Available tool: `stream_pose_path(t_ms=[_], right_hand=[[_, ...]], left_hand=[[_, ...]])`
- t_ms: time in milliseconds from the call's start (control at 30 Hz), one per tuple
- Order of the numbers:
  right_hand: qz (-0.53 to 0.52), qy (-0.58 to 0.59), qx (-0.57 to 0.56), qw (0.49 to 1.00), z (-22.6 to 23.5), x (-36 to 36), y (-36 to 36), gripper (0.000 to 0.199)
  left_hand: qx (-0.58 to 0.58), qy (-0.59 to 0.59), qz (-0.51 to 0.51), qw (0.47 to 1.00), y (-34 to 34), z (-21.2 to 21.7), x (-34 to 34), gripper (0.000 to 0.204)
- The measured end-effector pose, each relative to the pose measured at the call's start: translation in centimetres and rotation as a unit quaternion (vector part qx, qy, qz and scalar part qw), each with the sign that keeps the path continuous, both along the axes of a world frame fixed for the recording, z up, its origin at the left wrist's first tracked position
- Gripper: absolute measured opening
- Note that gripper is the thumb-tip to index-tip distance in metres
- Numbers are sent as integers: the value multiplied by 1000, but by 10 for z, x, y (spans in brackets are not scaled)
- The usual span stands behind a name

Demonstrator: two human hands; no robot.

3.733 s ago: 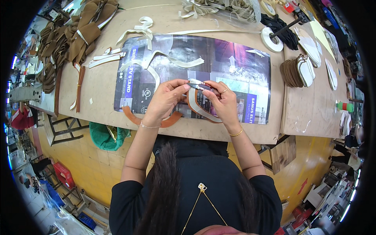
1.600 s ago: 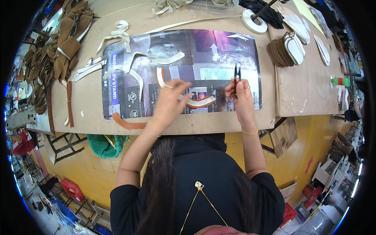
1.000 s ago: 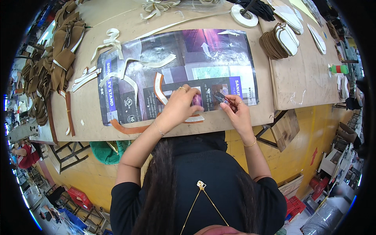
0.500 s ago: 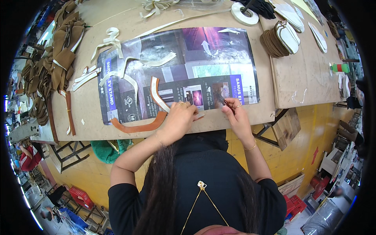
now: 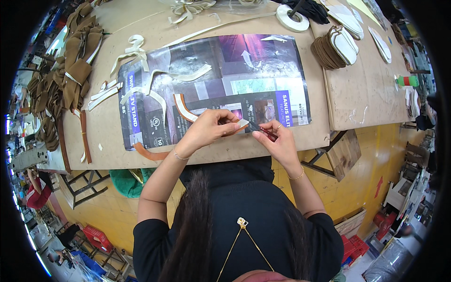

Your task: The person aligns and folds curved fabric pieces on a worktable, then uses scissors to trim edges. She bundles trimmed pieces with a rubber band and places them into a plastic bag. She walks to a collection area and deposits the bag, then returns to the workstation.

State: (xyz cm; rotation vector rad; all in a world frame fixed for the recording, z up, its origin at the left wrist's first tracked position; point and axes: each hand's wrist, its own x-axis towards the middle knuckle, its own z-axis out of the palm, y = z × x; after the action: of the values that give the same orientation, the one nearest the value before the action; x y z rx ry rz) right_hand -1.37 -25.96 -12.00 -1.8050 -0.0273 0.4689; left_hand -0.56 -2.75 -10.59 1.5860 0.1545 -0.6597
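My left hand (image 5: 210,128) pinches a curved brown leather strip (image 5: 179,104) with white tape along its face, near the table's front edge. One end of the strip pokes out past my fingertips toward the right. In my right hand (image 5: 280,143) is a small tool with a dark reddish handle (image 5: 268,133), its tip close to that end; its exact kind is hard to make out. A second curved brown stretch of leather (image 5: 148,153) shows at the table edge, partly behind my left forearm, and I cannot tell if it joins the strip.
A printed cardboard sheet (image 5: 300,75) covers the work spot, with white tape strips (image 5: 157,96) lying on it. Brown pieces (image 5: 77,70) are heaped at left. At the far right stand a tape roll (image 5: 292,19) and a stack of brown-and-white pieces (image 5: 331,49).
My left hand has lifted the strip's end and shifted it up and right. My right hand has moved left, bringing the tool close to it.
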Motion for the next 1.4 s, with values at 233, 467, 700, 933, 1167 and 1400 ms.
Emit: stream_pose_path(t_ms=[233,467,700,933,1167,1400], right_hand=[[-1,-8,15,1000,-7,3,2,28],[26,-73,-29,997,-2,9,15,28],[23,-95,-31,995,-4,10,17,27],[22,-119,-47,992,-9,8,17,27],[16,-90,-18,996,-9,8,17,25],[17,-97,-13,995,-17,8,13,25]], left_hand=[[28,-30,-18,999,-2,3,2,26],[-11,-24,-24,999,-2,-3,2,26],[-30,-3,-32,999,0,-4,3,27],[-25,-3,-34,999,0,-7,3,27],[-22,-8,-29,999,2,-8,3,26],[-26,-20,-38,999,3,-12,3,28]])
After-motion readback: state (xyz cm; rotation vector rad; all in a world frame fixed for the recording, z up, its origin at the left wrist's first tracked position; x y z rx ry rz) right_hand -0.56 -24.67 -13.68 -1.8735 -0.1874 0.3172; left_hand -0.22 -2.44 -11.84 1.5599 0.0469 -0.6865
